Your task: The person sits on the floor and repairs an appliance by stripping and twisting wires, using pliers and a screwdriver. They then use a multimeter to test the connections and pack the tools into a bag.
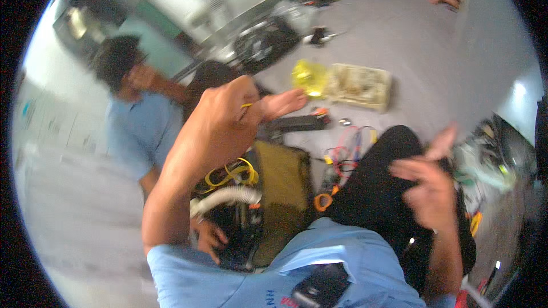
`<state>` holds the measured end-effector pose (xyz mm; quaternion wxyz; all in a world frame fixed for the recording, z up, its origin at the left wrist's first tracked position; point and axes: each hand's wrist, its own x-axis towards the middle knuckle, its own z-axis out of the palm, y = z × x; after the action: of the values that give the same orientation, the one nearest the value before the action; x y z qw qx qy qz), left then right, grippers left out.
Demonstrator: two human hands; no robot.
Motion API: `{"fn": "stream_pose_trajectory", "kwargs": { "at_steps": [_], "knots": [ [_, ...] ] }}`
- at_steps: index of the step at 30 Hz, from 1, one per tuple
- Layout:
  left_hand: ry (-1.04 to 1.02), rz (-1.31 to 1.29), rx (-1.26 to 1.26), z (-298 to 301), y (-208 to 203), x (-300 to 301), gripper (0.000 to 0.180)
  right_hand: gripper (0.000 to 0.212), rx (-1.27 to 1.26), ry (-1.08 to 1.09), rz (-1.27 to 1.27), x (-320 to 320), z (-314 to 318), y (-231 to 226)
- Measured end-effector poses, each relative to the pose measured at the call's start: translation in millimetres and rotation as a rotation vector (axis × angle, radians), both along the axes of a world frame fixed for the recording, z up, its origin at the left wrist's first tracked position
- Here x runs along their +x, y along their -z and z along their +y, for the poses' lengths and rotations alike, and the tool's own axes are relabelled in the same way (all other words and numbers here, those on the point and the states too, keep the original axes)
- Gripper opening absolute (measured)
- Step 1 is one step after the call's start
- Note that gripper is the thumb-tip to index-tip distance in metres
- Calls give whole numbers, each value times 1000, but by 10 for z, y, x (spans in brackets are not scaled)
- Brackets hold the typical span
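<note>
My left hand [231,102] is raised at the centre left, its fingers curled closed. A small yellow bit shows at the fingers; whether it is a ring or a held piece cannot be told. Beneath that forearm lies an olive-brown and black bag [288,194], with a yellow cable [234,174] and a white corrugated hose [228,198] on it. My right hand [425,191], smeared by motion, is over my black-trousered leg [371,188], fingers stretched out and holding nothing visible. Between bag and leg are red and blue wires [347,151] and an orange ring-shaped handle [323,202].
A co-worker in a blue shirt [142,122] sits at the left, one hand [210,238] by the bag. Farther off are a yellow plastic bag [310,78], an off-white tray [361,86] and a black bag [265,43]. Clear plastic bags [485,162] lie at right.
</note>
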<state>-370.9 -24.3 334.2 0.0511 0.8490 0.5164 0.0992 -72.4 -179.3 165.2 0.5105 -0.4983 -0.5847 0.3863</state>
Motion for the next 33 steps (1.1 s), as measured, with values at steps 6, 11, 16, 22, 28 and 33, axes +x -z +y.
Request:
{"fn": "stream_pose_trajectory", "kwargs": {
  "at_steps": [6,11,16,22,28,33],
  "knots": [
    [136,-725,-279,-166,232,873,16,47,403,-41,-80,-1578,745,-60],
    [84,-1180,-249,292,447,1270,14,22,274,-141,-95,-707,365,104],
    [-70,-1321,-489,977,1038,1676,10,20,38,16,-168,368,-460,4],
    [59,-1291,-720,814,1669,2718,8,18,-4,296,-332,837,-1284,416],
    [-58,-1330,-884,1123,2234,3121,10,26,-435,459,40,915,-1608,385],
    [-110,-1189,-1060,1542,2649,3287,14,20,-309,590,-254,958,-1825,514]
  ]
}}
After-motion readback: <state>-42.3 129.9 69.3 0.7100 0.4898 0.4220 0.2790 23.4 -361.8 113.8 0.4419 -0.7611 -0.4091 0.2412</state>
